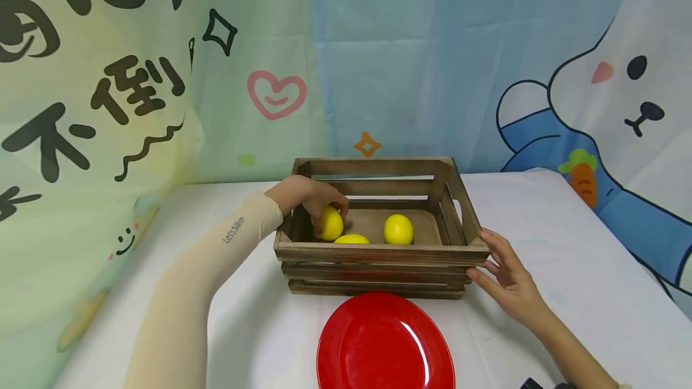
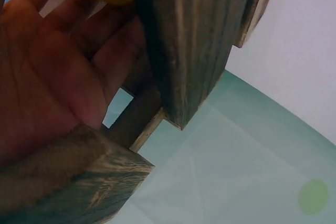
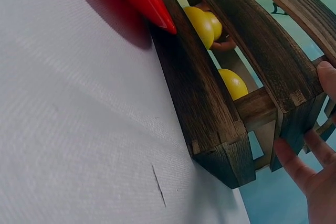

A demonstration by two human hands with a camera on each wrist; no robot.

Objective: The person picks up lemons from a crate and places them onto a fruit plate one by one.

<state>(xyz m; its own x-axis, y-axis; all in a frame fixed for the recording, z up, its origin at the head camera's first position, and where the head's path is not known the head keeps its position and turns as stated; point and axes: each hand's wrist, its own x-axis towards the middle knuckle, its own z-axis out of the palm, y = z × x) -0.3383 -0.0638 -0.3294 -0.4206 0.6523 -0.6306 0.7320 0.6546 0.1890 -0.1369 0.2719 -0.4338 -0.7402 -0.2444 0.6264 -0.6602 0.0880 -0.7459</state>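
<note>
A brown slatted wooden crate (image 1: 381, 254) stands on the table with several yellow lemons inside. My left hand (image 1: 320, 198) reaches over the crate's left end and grips one lemon (image 1: 331, 224), its fingers curled round it. A second lemon (image 1: 352, 239) lies just beside, partly behind the front slat, and another lemon (image 1: 399, 230) sits farther right. In the left wrist view, the left palm (image 2: 58, 72) shows between dark slats. My right hand (image 1: 510, 281) touches the crate's front right corner with spread, relaxed fingers. The right wrist view shows its fingertips (image 3: 289, 156) against the slats.
A red plate (image 1: 378, 347) lies in front of the crate, close to its lower slat. White cloth (image 1: 254, 317) covers the table. A printed curtain (image 1: 378, 65) hangs behind. A small dark object (image 1: 532, 383) shows at the bottom edge near the right forearm.
</note>
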